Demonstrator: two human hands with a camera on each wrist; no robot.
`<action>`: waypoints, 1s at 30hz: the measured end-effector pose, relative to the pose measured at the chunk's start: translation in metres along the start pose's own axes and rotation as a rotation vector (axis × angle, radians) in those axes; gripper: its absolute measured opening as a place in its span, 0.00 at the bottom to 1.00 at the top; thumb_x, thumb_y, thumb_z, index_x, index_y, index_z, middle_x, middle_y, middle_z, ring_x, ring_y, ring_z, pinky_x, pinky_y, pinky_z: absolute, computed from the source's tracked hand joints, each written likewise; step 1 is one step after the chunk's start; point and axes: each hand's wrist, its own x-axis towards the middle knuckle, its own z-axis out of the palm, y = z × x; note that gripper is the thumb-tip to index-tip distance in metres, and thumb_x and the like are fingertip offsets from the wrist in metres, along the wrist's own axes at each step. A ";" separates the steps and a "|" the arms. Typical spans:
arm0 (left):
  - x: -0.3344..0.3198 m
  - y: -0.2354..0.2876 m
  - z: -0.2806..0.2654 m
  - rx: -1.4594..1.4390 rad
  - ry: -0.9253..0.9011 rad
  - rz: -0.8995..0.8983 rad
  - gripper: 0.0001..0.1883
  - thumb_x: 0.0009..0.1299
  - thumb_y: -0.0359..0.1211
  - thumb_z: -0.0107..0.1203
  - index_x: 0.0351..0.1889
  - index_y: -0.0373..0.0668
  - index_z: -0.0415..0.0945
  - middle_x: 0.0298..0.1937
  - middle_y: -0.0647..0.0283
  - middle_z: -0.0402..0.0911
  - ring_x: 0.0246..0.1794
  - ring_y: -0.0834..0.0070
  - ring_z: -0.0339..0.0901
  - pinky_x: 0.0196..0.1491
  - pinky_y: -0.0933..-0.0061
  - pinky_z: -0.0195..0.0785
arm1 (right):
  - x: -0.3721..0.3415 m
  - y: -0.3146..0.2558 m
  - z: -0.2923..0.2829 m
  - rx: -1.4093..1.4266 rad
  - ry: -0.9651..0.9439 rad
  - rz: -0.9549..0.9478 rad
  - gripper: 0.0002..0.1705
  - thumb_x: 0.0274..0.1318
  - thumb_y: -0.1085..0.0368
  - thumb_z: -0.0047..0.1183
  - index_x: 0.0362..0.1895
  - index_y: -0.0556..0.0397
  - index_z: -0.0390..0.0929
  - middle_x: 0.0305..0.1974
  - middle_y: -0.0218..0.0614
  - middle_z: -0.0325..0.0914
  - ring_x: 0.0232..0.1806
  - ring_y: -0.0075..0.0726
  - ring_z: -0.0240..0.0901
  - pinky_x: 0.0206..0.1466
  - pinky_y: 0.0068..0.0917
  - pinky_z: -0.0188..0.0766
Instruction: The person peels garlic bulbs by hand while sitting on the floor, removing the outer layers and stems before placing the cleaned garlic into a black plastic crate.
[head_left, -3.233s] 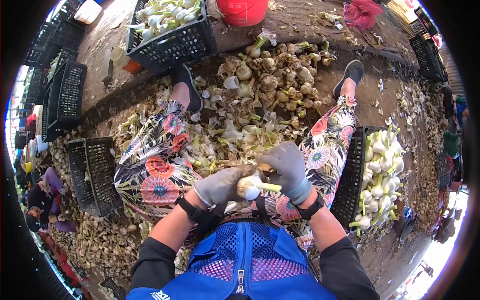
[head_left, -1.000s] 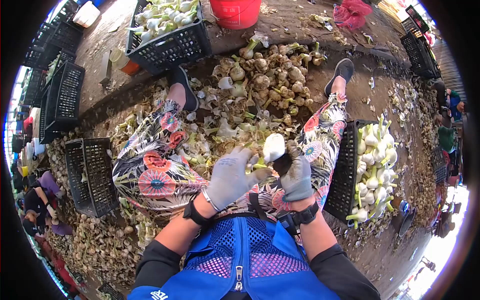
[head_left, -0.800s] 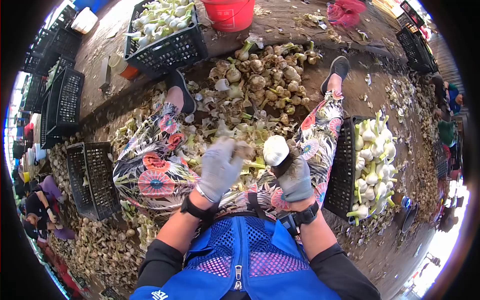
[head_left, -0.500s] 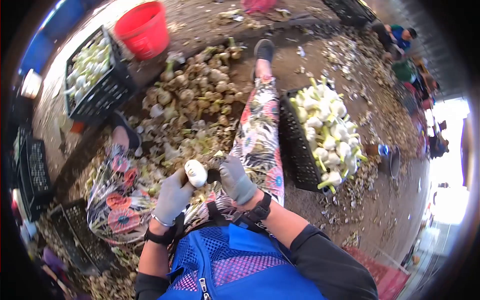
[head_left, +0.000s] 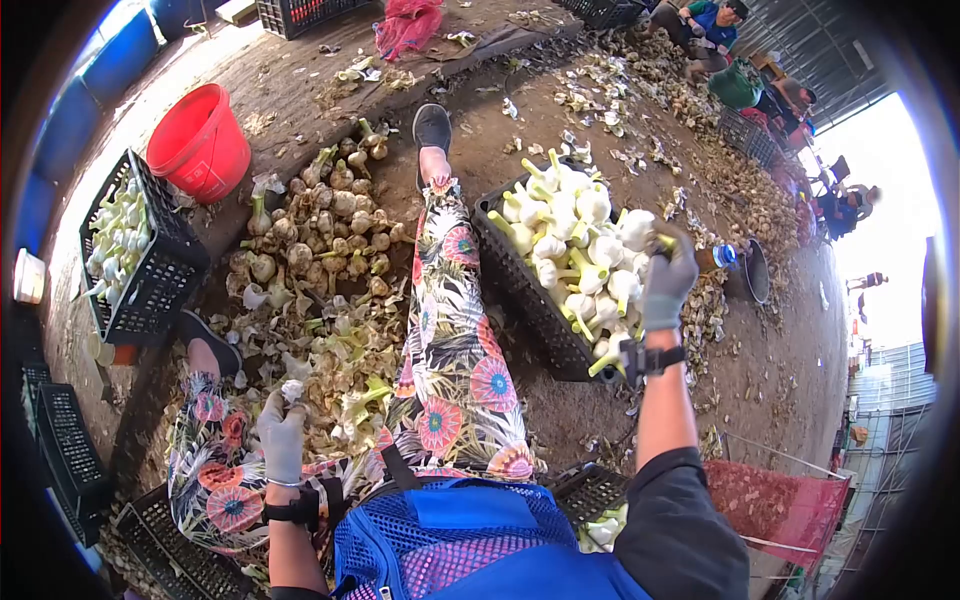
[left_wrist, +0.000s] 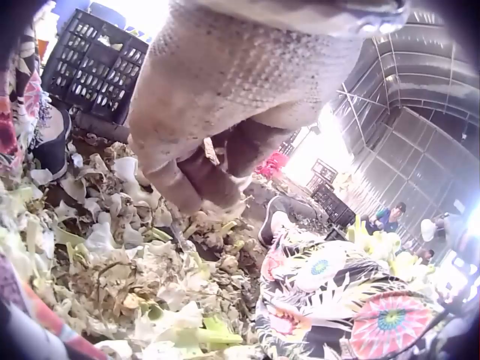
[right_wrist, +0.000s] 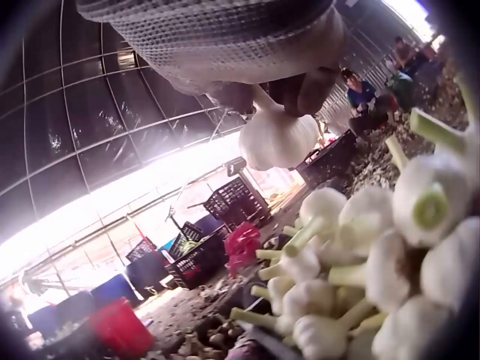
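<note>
In the head view, which I follow from far away, the right hand (head_left: 670, 285) reaches over the filled crate (head_left: 535, 310), where the heaped bulbs (head_left: 592, 248) lie white with green stems. From this angle I cannot separate well what it holds from the bulbs below. The left hand (head_left: 282, 440) is near the left knee, with a pale scrap (head_left: 292, 390) at its fingertips. Between the legs I see loose skins (head_left: 335, 370), and beyond them a pile of dirty garlic (head_left: 325, 225). A red bucket (head_left: 205, 150) stands farther to the left.

In my left wrist view, this hand is bent almost closed, thumb against fingers, pinching the scrap above the skins; its exact shape I cannot tell.

In my right wrist view, the fingers are curled together and hold one garlic bulb (right_wrist: 276, 141) by its stem. It hangs just above the heaped bulbs, apart from them.
</note>
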 end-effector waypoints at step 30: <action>0.047 -0.015 -0.006 -0.152 -0.022 -0.284 0.18 0.74 0.43 0.55 0.35 0.35 0.81 0.28 0.73 0.78 0.29 0.87 0.69 0.35 0.81 0.63 | -0.119 -0.072 0.313 0.080 -1.386 -0.075 0.20 0.49 0.73 0.46 0.48 0.56 0.81 0.39 0.47 0.84 0.41 0.36 0.80 0.49 0.26 0.73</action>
